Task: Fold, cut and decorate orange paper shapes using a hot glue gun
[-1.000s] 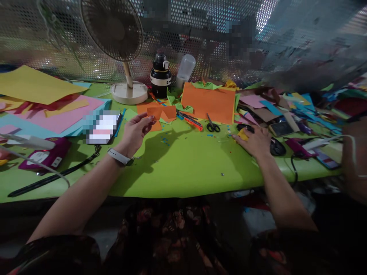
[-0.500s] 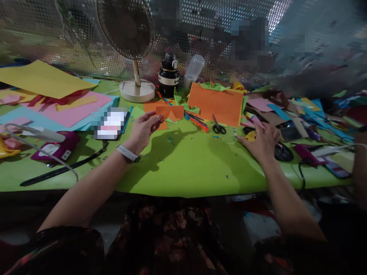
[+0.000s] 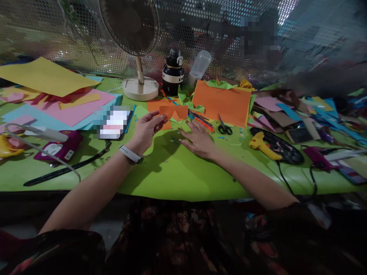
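Observation:
My left hand (image 3: 147, 130) pinches the left end of a folded orange paper piece (image 3: 173, 112) with a notch cut in its lower edge, held above the table. My right hand (image 3: 197, 140) is low over the green tabletop (image 3: 174, 172), fingers spread, with nothing in it. Just past its fingertips lie an orange utility knife (image 3: 205, 124) and dark slim tools (image 3: 197, 115). Black-handled scissors (image 3: 224, 126) rest to the right. A yellow glue gun (image 3: 263, 147) lies on a black tray (image 3: 286, 149), farther right.
A fan (image 3: 140, 88), a black bottle (image 3: 173, 74) and a large orange sheet (image 3: 220, 102) stand or lie at the back. Coloured papers (image 3: 48, 78) and a phone (image 3: 114, 122) are on the left. Paper scraps and a purple power block (image 3: 319, 157) crowd the right.
My right hand has moved left from the glue gun, across to beside the orange paper piece, uncovering the glue gun. My left hand keeps its pinch on the paper. The view has shifted slightly.

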